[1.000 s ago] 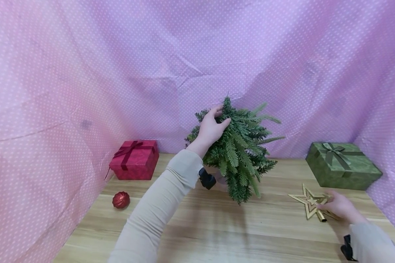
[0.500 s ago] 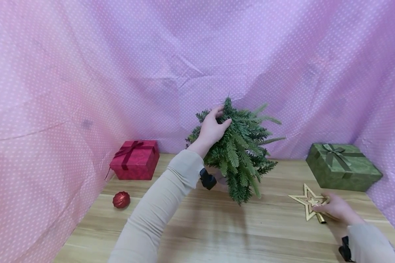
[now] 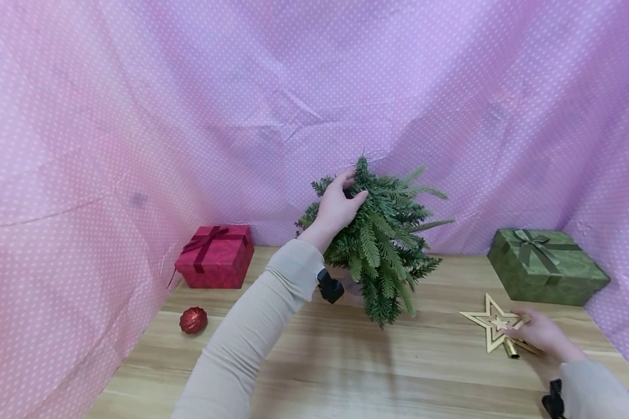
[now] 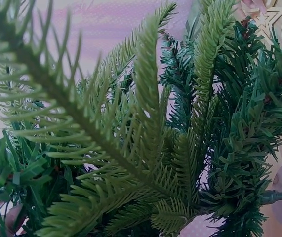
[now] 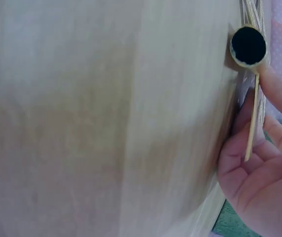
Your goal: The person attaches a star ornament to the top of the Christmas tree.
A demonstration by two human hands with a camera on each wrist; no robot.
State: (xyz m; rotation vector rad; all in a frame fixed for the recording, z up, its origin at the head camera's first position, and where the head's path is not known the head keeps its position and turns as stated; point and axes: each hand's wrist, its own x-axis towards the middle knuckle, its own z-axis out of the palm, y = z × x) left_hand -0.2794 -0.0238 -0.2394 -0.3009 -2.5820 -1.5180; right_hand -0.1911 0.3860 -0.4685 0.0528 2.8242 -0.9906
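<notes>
Grips green needled artificial tree (image 3: 382, 235) near top with left hand (image 3: 336, 205), pinches gold openwork star (image 3: 498, 322) with right hand (image 3: 542, 333) near green ribboned box (image 3: 547, 270), apparently early on, with star not yet on tree.

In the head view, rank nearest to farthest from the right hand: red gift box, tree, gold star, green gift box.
1. Gold star: held in the right hand.
2. Green gift box: just beyond that hand.
3. Tree: centre.
4. Red gift box: far left.

A screened-off workspace, room type unclear: pink dotted fabric (image 3: 314, 75) hangs along the far, left and right edges of a wooden desk (image 3: 440, 378).
</notes>
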